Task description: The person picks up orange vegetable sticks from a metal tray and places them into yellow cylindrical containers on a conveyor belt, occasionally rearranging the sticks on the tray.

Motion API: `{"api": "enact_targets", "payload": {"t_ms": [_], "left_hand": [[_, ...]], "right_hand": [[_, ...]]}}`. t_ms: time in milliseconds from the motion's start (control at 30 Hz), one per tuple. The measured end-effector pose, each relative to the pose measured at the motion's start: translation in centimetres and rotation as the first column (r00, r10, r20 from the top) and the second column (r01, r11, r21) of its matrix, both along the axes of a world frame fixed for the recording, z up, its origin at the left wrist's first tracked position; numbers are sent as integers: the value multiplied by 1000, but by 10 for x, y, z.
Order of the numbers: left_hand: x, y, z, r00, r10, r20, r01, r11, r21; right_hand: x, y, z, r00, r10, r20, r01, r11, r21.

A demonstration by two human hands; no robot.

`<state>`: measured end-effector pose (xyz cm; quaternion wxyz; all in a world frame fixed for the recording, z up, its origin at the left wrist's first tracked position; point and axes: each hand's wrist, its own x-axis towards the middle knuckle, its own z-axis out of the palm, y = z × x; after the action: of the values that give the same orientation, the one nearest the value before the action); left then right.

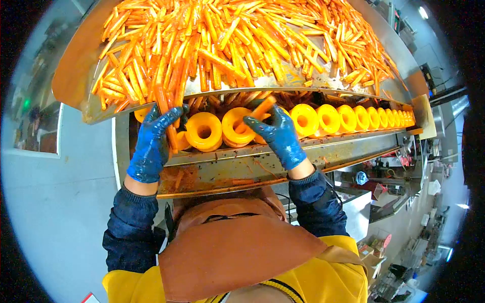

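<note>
Long orange sticks (217,43) lie heaped on a metal tray (192,89). Below its front edge runs a row of yellow-orange ring-shaped cups (204,132). My left hand (153,141), in a wet blue glove, is closed around several orange sticks that hang down beside the leftmost cups. My right hand (279,135), gloved too, pinches one short orange stick (263,107) above the cups, between the thumb and fingers. The stick is tilted, its lower end near a cup opening.
A stained metal trough (227,169) with orange scraps runs along the front of the cups. At the right end stands a pale board (424,117). Boxes (374,255) and equipment are at the lower right. A brown apron (237,252) covers my front.
</note>
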<state>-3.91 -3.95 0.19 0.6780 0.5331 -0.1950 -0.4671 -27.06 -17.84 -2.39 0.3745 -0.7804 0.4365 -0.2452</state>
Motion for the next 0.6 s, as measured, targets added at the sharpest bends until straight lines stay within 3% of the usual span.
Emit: {"api": "enact_targets", "payload": {"t_ms": [67, 133, 200, 233, 267, 300, 333, 433, 467, 533, 567, 600], "left_hand": [[-1, 8, -1, 992, -69, 101, 68, 998, 19], [-14, 10, 7, 983, -75, 165, 64, 995, 70], [-28, 11, 0, 932, -304, 198, 277, 949, 152], [-36, 12, -6, 933, -303, 196, 276, 949, 151], [-45, 12, -14, 865, -402, 300, 364, 915, 174], [-50, 12, -18, 776, -490, 397, 444, 872, 208], [-52, 10, -17, 778, -485, 399, 439, 874, 206], [-54, 1, -7, 961, -127, 245, 144, 988, -55], [-47, -1, 3, 949, -91, 303, 105, 994, -31], [-38, -9, -8, 977, 97, 187, -48, 967, -252], [-34, -10, -13, 977, 100, 188, -50, 966, -252], [-30, -11, -17, 989, 15, 148, 6, 990, -140]], "right_hand": [[0, 2, 1, 976, 3, 220, 68, 947, -314], [1, 6, 3, 976, -17, 218, 103, 915, -391], [10, 21, 8, 927, 111, 358, -104, 994, -39], [15, 31, 4, 927, 99, 361, -194, 951, 239], [22, 39, 6, 845, 119, 522, -356, 853, 382], [23, 41, 5, 854, 142, 501, -317, 905, 284], [25, 41, 3, 862, 164, 479, -279, 943, 180], [22, 42, 25, 821, -118, 559, -78, 946, 313], [20, 35, 11, 849, 53, 525, 32, 988, -151], [20, 28, 24, 820, -141, 555, 33, 979, 199], [18, 24, 18, 820, -139, 556, 31, 979, 199], [16, 20, 10, 934, -29, 357, 44, 998, -35]]}}
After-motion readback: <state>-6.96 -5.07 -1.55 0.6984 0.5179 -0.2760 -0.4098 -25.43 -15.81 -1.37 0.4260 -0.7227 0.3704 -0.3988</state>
